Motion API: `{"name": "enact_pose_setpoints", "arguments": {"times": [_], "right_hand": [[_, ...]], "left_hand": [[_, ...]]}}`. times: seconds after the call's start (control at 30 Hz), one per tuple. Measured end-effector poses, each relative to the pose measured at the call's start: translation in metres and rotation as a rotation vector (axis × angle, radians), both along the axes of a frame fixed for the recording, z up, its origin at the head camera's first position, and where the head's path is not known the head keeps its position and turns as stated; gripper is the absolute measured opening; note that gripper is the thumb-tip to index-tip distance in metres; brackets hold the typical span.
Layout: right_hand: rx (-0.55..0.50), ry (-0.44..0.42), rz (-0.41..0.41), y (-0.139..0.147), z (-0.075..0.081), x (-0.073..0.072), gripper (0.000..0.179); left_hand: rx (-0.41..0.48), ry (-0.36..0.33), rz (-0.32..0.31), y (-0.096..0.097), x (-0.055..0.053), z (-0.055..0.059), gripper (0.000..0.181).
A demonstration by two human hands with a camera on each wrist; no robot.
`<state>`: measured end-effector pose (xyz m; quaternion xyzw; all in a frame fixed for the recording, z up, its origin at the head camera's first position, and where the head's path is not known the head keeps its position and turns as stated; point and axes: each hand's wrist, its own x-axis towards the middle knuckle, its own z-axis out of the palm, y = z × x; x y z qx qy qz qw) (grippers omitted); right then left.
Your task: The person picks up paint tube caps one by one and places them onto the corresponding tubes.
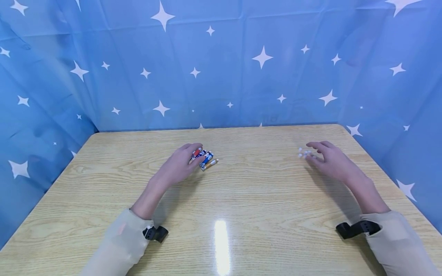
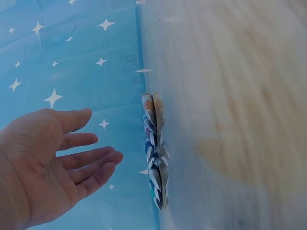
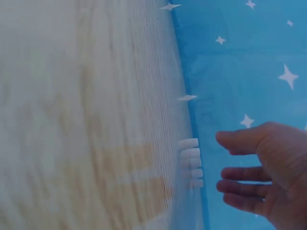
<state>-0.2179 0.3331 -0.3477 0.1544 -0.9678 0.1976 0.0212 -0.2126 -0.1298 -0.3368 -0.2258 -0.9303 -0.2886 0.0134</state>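
My left hand (image 1: 177,165) hovers over a small pile of paint tubes (image 1: 207,158) on the table, its fingers loosely bent and gripping nothing. Red, blue and orange tubes show there, and part of the pile is hidden behind the hand. In the left wrist view the palm (image 2: 43,172) faces the tubes (image 2: 154,148) with a gap between. Over on the right, my right hand (image 1: 332,161) is held beside several small white cylindrical pieces (image 1: 305,153). The right wrist view shows thumb and fingers spread apart near the white pieces (image 3: 191,163), holding none.
A wooden table (image 1: 255,191) spans the view, with a bright reflection near its front. Behind it and along both sides hangs a blue curtain (image 1: 221,73) with white stars. Both sleeves carry a black wrist device (image 1: 157,233).
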Motion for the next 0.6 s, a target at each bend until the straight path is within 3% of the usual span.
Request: {"name": "enact_pose_setpoints", "arguments": {"times": [0.3,0.6], "right_hand": [[-0.010,0.052,0.046,0.006,-0.004,-0.002,0.034],[0.044,0.103,0.080,0.008,-0.007,-0.005,0.023]], "left_hand": [[0.029,0.005,-0.038,0.005,-0.004,-0.002,0.043],[0.041,-0.017,-0.066,0.010,-0.011,-0.003,0.031]]}}
